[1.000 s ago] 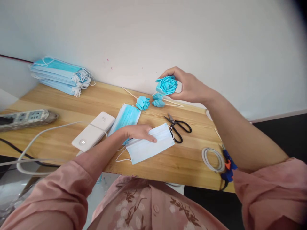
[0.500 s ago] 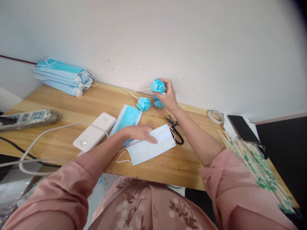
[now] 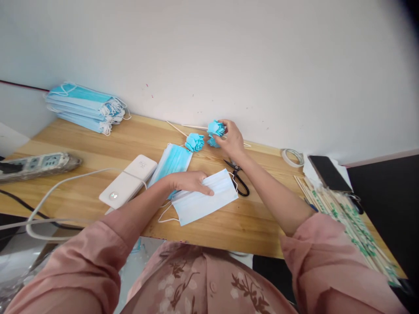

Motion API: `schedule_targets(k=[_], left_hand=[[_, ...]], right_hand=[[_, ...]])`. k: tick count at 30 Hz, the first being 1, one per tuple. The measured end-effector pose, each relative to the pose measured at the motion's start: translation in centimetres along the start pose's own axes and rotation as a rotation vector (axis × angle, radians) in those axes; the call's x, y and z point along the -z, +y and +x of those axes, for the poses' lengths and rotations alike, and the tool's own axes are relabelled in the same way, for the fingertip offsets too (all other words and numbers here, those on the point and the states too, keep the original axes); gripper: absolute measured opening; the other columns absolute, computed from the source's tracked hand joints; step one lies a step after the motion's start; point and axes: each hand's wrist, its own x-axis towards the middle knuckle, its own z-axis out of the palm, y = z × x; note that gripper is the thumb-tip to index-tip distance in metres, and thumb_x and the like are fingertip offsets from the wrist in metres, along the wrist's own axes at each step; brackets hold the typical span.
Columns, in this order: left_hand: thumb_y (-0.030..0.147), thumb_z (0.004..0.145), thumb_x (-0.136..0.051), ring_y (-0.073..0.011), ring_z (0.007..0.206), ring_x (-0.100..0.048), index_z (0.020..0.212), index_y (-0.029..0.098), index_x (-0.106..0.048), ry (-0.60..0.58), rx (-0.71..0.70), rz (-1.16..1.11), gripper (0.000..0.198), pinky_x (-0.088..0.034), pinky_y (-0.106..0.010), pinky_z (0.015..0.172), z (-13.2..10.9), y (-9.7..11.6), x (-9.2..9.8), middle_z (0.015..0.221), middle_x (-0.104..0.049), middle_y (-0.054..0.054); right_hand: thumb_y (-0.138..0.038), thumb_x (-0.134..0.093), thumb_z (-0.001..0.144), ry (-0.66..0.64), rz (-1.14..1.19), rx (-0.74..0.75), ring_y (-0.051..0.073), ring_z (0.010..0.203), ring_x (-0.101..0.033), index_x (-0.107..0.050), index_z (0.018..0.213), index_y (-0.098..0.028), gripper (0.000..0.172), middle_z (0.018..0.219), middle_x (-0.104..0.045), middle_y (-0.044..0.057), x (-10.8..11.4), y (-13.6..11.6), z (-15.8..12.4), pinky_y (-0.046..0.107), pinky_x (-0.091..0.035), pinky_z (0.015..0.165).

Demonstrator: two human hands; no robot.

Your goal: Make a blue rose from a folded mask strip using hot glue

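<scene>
My left hand (image 3: pixel 193 182) grips the upper edge of a pale blue face mask (image 3: pixel 206 200) near the table's front edge, thumb on top. At the back, my right hand (image 3: pixel 231 138) has its thumb and fingers around a blue flower (image 3: pixel 216 128) whose thin stick points left. Another blue flower shows just beneath it. To their left lies a blue flower (image 3: pixel 195 142) on a stick. A brighter blue mask (image 3: pixel 173 160) lies partly under my left forearm. Black-handled scissors (image 3: pixel 242 184) lie beside the pale mask, partly covered by it.
A stack of masks (image 3: pixel 81 107) sits at the back left. A white power bank (image 3: pixel 128 181), cables and a power strip (image 3: pixel 42 164) are on the left. At the right are a tape roll (image 3: pixel 292 158), a phone (image 3: pixel 330 173) and wrapped sticks (image 3: pixel 356 226).
My right hand has lowered the blue flower toward the table, beside the other flowers. My left hand stays on the pale mask. The view has shifted slightly.
</scene>
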Motion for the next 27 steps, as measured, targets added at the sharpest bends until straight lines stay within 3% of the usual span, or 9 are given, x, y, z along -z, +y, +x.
schedule_targets(k=[9,11,16,21,27], left_hand=[[0.054,0.070,-0.081,-0.0202,0.079,-0.069,0.094,0.015,-0.073,0.007,0.037,0.020,0.046,-0.053,-0.026,0.070,0.0,-0.1,0.0,0.091,-0.078,-0.005],[0.054,0.070,-0.081,-0.0200,0.079,-0.069,0.094,0.014,-0.072,0.005,0.035,0.001,0.047,-0.053,-0.026,0.070,0.0,-0.1,0.0,0.092,-0.078,-0.005],[0.052,0.069,-0.083,-0.0181,0.076,-0.067,0.091,0.015,-0.071,0.004,0.024,-0.018,0.044,-0.052,-0.025,0.067,0.0,0.1,-0.1,0.090,-0.077,-0.004],[0.052,0.069,-0.082,-0.0177,0.075,-0.067,0.089,0.015,-0.071,0.001,-0.010,-0.012,0.043,-0.052,-0.025,0.067,0.0,0.1,-0.1,0.088,-0.077,-0.003],[0.055,0.070,-0.080,-0.0195,0.077,-0.068,0.091,0.014,-0.073,-0.007,0.016,0.022,0.047,-0.052,-0.026,0.069,0.2,-0.2,0.0,0.089,-0.077,-0.005]], right_hand=[[-0.045,-0.071,0.077,-0.076,0.142,-0.106,0.027,0.105,-0.067,-0.048,0.144,-0.019,0.076,0.140,-0.061,0.015,-0.3,0.8,-0.9,0.043,-0.055,0.093],[-0.045,-0.070,0.078,-0.085,0.112,-0.105,0.026,0.104,-0.068,-0.049,0.144,-0.019,0.074,0.139,-0.062,0.014,0.0,0.8,-0.5,0.044,-0.055,0.095],[-0.040,-0.068,0.078,-0.120,-0.026,-0.090,0.031,0.124,-0.061,-0.050,0.143,-0.022,0.069,0.141,-0.063,0.012,0.4,-0.2,1.2,0.049,-0.051,0.104],[-0.035,-0.063,0.081,-0.106,-0.046,-0.123,0.031,0.110,-0.067,-0.059,0.128,-0.023,0.049,0.125,-0.071,0.010,1.1,-1.4,1.5,0.049,-0.054,0.097],[-0.032,-0.062,0.083,-0.007,-0.190,-0.051,0.036,0.115,-0.063,-0.051,0.140,-0.019,0.060,0.134,-0.065,0.015,2.9,-2.3,0.9,0.053,-0.053,0.097]])
